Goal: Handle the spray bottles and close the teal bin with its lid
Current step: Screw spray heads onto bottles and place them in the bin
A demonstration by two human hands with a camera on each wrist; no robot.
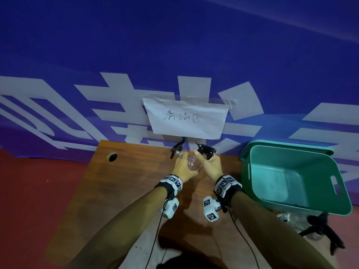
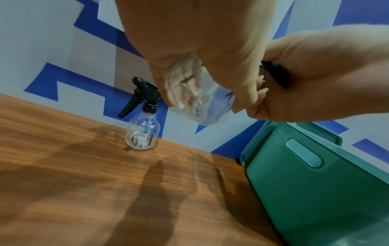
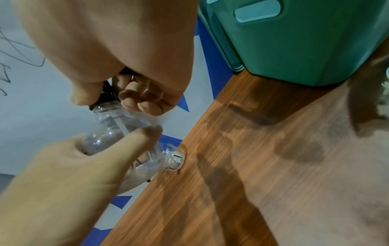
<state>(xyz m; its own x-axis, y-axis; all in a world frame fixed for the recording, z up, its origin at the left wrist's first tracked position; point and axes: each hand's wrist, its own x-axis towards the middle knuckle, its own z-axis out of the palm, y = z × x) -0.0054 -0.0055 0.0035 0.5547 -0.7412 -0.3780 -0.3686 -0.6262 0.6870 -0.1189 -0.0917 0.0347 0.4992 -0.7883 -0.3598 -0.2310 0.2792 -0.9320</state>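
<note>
Both hands hold one clear spray bottle point(image 1: 192, 162) in the air over the middle of the wooden table. My left hand point(image 1: 183, 167) wraps its body point(image 2: 200, 99). My right hand point(image 1: 211, 165) grips the black collar point(image 3: 107, 94) under the trigger head point(image 1: 206, 150). A second clear spray bottle point(image 2: 144, 133) stands upright at the table's back edge, just left of the hands. The teal bin point(image 1: 275, 158) stands open and empty on the right. Its teal lid point(image 1: 245, 152) leans behind it against the wall.
Another spray bottle with a black trigger point(image 1: 322, 228) lies in front of the bin at the table's near right. A paper sign point(image 1: 186, 117) is taped to the blue wall behind. A cable hole point(image 1: 112, 157) sits at the table's back left.
</note>
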